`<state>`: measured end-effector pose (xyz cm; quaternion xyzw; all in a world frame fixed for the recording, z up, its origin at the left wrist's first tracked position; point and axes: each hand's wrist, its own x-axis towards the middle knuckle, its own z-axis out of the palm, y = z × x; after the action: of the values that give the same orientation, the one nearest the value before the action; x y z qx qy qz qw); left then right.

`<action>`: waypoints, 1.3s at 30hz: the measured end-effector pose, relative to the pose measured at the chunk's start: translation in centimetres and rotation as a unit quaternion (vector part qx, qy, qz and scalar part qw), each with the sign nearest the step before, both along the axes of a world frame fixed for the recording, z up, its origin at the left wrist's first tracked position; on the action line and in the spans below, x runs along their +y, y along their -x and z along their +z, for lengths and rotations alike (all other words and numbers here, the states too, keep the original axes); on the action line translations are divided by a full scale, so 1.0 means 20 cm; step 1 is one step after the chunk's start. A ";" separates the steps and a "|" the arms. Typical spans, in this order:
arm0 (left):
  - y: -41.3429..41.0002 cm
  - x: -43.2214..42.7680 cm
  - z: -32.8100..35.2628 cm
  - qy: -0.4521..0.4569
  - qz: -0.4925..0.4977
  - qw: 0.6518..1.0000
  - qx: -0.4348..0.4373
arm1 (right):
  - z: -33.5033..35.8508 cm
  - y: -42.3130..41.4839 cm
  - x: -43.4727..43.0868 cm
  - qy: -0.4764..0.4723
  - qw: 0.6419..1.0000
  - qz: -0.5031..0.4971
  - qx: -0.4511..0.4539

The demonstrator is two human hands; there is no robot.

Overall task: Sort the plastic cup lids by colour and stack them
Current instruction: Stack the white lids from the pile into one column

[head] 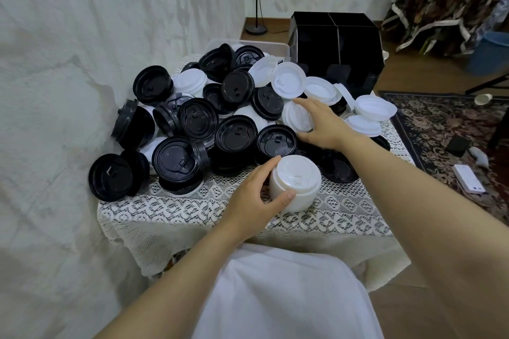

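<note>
White fabric (275, 292) filled the bottom of the view nearest us, with both bare forearms reaching forward over it to the desk (192, 209), which wore a white lace cloth. Our left hand (253, 192) was closed around a stack of white lids (296, 183) standing upright on the cloth at the near edge of the heap, thumb on its near side and fingers on its far left side. Our right hand (321, 125) lay farther back, spread wide with fingers extended over a single white lid (297, 117) tilted on edge in the pile; we could not tell whether it gripped that lid or only touched it. Black lids (192, 118) made up most of the heap, spreading across the left and centre of the desk, several tipped on edge and a few resting against the wall (55, 91) at left. Loose white lids (330, 88) clustered at the back right, two of them (369, 114) stacked loosely near the right edge of the desk. Behind the heap sat a clear plastic tub (275, 47), and just beside it to the right a black divided box (338, 44) with four compartments. On the floor at right lay a patterned rug (440, 124) carrying a small white device (469, 182).
</note>
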<state>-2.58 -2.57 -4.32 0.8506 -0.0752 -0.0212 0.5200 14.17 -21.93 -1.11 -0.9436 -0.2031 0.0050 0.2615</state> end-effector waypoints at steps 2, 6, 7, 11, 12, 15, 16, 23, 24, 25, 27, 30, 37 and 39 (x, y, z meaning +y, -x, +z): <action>0.00 0.00 0.00 -0.004 0.001 1.000 0.001 | 0.00 0.00 0.01 0.004 1.000 -0.009 0.002; 0.00 0.00 0.00 -0.003 0.001 1.000 0.003 | 0.00 0.01 0.02 -0.012 1.000 -0.026 -0.008; 0.00 0.00 0.01 -0.005 0.000 1.000 0.003 | 0.01 0.02 0.03 -0.022 0.999 -0.028 -0.016; 0.00 0.01 0.01 -0.009 0.003 1.000 0.003 | 0.02 0.05 0.04 -0.060 0.996 -0.041 -0.059; 0.00 0.01 0.01 -0.008 0.003 1.000 0.003 | 0.02 0.06 0.04 -0.063 0.995 -0.042 -0.071; 0.00 0.01 0.01 -0.006 0.003 1.000 0.003 | 0.03 0.11 0.04 -0.064 0.991 -0.044 -0.107; 0.00 0.01 0.01 -0.005 0.003 1.000 0.002 | 0.03 0.14 0.04 -0.067 0.990 -0.044 -0.116; 0.00 0.00 0.00 0.002 0.001 1.000 0.000 | 0.03 0.34 0.01 -0.116 0.979 -0.043 -0.164; 0.00 0.00 0.00 0.004 0.002 1.000 -0.002 | 0.04 0.37 0.00 -0.132 0.977 -0.042 -0.161; 0.00 0.00 0.00 0.006 0.002 1.000 -0.002 | 0.04 0.40 0.00 -0.150 0.976 -0.040 -0.153; 0.00 0.00 0.00 0.009 0.002 1.000 -0.003 | 0.05 0.46 0.01 -0.179 0.974 -0.031 -0.138; 0.00 -0.01 0.00 0.013 0.002 1.000 -0.002 | 0.04 0.54 0.02 -0.196 0.974 -0.010 -0.114; 0.00 -0.01 0.00 0.035 -0.003 0.999 0.002 | -0.03 0.68 0.07 -0.203 0.975 0.022 -0.082; 0.00 -0.01 0.01 0.040 -0.002 0.999 0.000 | -0.05 0.69 0.08 -0.199 0.978 0.012 -0.070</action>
<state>-2.55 -2.78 -4.21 0.8290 -0.0777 -0.0194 0.5535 0.31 -20.41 -2.14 -0.8682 -0.2294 -0.0979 0.4289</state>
